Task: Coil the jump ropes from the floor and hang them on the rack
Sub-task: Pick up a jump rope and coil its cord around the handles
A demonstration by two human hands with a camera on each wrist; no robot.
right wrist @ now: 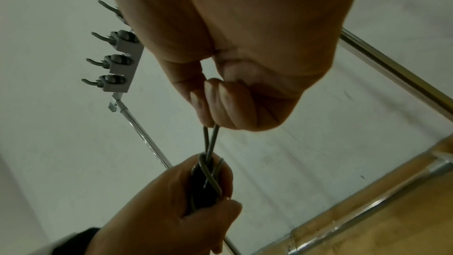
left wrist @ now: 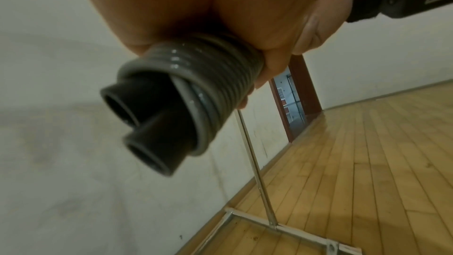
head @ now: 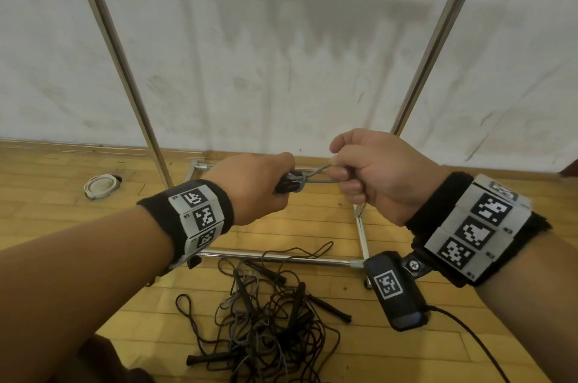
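On the floor at the far left lies a white ring-shaped object (head: 102, 185), what it is unclear. Next comes the rack (head: 123, 69), its steel uprights rising against the pale wall and its base frame resting on the wooden floor (head: 406, 348). The right wrist view shows a grey row of hooks (right wrist: 115, 65) on the rack's upper part, none of those in view holding a rope.

The left hand (head: 250, 187) has its grip clamped on the grey jump rope (left wrist: 196, 92): the cord is wound in tight turns around the two black handles (left wrist: 147, 123), held side by side, their ends sticking out of the fist. To its right, the right hand (head: 372, 176) is closed on a doubled loop of the same cord, pinched between fingers (right wrist: 220, 102) and thumb and drawn taut from the bundle, where the strands cross over the wrapping.

Judging by this, the step in hand is securing the coil by cinching the last loop. The next move would call for snugging that loop without loosening the turns, then lifting the bundle to a hook and slipping the loop over it.

Below the hands, the tangled pile of ropes (head: 269, 320) waits on the floor, dark cords and black handles knotted together.

No brand or readable writing shows; the wristbands (head: 200, 213) carry only black-and-white square marker patterns.
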